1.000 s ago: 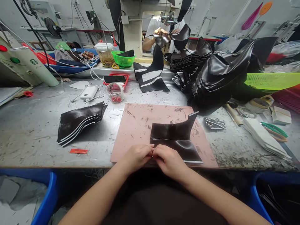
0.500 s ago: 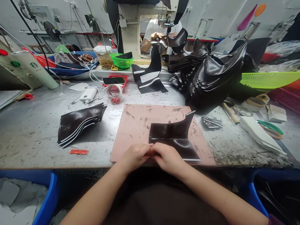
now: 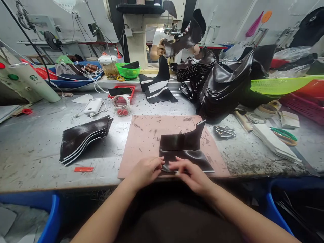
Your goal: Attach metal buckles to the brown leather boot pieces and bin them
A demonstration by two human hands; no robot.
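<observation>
A dark brown leather boot piece [image 3: 181, 142], shiny and crossed by a seam, lies on the pink mat [image 3: 141, 135]. White strips line its bottom edge and its upper right tip. My left hand [image 3: 149, 171] pinches the lower left corner of the leather, which looks bent up there; the fingertips partly hide it. Over the lower part of the same piece, my right hand [image 3: 193, 173] has its fingers apart and holds nothing visible. Left of the mat rests a small stack of similar leather pieces [image 3: 84, 136] with white edges.
An orange-red strip [image 3: 84, 169] lies near the front edge. A large leather pile [image 3: 222, 87], scissors [image 3: 283, 135] and white strips [image 3: 275, 143] occupy the right. Behind are a red tray [image 3: 131, 92] and a sewing machine [image 3: 138, 37], where another person's hand [image 3: 159, 50] holds leather.
My right hand has drawn away from my left and its fingers have spread. The left stays at the leather's corner. Across the table, the other person's leather piece has lifted. The view has shifted slightly.
</observation>
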